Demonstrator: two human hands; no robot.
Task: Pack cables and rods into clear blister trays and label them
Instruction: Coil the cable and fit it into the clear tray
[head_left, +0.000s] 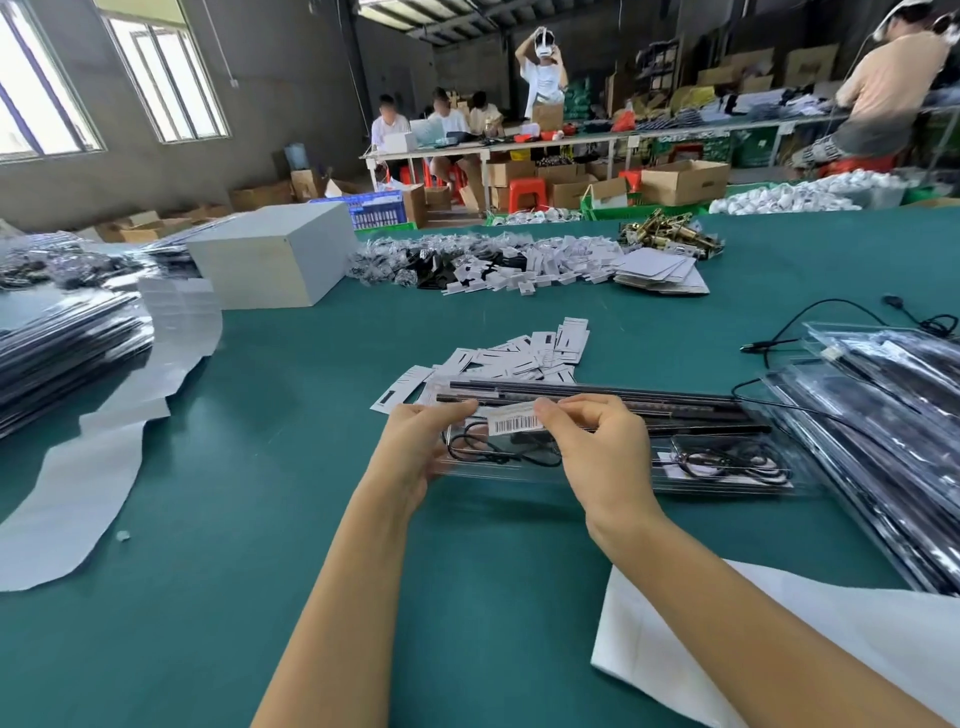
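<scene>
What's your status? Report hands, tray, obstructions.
Left hand and right hand pinch barcode label over blister tray. Rods, cables inside. Nothing blocking.

Open green table surface (322, 364) runs from the near edge between the forearms up the middle to the far piles. Left passage narrowed by a curling white backing strip (78, 499) and a stack of filled trays (67, 353). A white box (270, 254) blocks the far left. Right side closed by stacked packed trays (883, 431), with loose black cable (831, 317) trailing beyond them. White cloth (779, 639) covers the near right. Scattered label cards (524, 353) lie just beyond the blister tray (613, 467) at centre
</scene>
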